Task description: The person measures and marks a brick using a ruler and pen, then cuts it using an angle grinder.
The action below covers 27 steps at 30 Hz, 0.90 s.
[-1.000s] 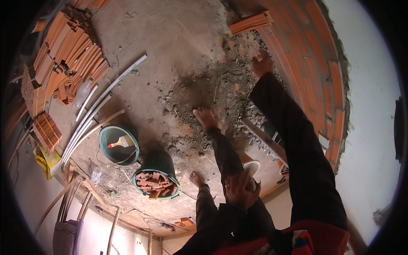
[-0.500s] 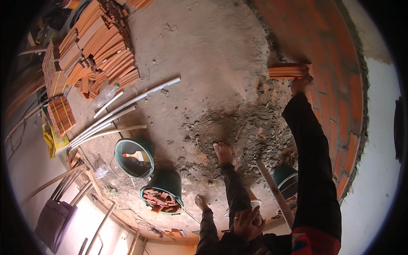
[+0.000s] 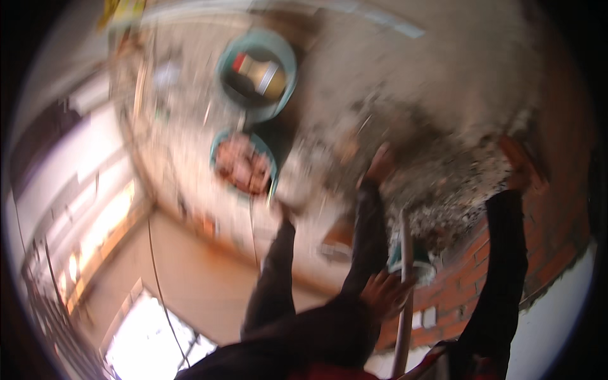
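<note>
My right hand (image 3: 519, 180) is closed around orange clay bricks (image 3: 527, 159), held at the edge of the brick wall; motion blur hides how many there are. My left hand (image 3: 385, 295) is low in front of my body with its fingers stretched apart. Its fingertips overlap a long pale wooden pole (image 3: 404, 329), but I cannot tell whether they touch it. Nothing shows in that hand. Behind the pole stands a dark green bucket (image 3: 396, 258), partly covered.
Left of my bare feet stand a green bucket (image 3: 223, 73) with a paintbrush (image 3: 261, 75) across it and another bucket (image 3: 275, 166) of broken brick pieces (image 3: 240, 163). Loose rubble (image 3: 437, 171) covers the ground beside the brick wall (image 3: 487, 259). Pale pipes (image 3: 386, 22) lie at the far side.
My view has swung toward the near side, so the buckets and feet sit higher and the brick stack is out of sight. The left hand's fingers have spread toward the pole. My right hand keeps the bricks.
</note>
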Tool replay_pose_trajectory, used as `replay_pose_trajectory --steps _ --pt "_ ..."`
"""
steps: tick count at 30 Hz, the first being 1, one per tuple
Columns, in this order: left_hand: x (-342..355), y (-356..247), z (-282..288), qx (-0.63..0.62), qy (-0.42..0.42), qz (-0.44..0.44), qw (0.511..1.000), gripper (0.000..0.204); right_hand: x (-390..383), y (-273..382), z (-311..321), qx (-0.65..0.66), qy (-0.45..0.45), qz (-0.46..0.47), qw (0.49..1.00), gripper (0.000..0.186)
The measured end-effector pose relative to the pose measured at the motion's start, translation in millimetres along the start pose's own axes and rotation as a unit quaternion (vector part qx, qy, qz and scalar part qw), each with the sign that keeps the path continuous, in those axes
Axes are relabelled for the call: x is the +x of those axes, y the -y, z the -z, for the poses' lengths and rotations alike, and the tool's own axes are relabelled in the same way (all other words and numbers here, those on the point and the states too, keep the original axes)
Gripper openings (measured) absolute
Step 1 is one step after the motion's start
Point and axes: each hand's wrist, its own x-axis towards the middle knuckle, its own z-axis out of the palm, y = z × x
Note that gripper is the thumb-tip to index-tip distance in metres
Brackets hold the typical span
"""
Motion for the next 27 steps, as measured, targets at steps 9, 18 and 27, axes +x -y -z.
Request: replay_pose_trajectory --steps 9,18,27 --pt "-30.0 31.6 20.4 -0.18 -0.125 0.017 0.975 0.073 -117.7 56.0 136.8 0.398 0.078 -0.042 0.913 0.039" --pt "-137.4 212.6 105.2 -0.857 -0.056 0.212 0.466 0.069 -393.6 337.8 485.3 0.433 0.121 0.268 0.852 0.014" --pt "-248.6 281.6 210.8 -0.942 -0.018 0.037 0.334 0.081 -537.2 384.5 628.3 0.436 -0.012 0.553 0.71 0.027"
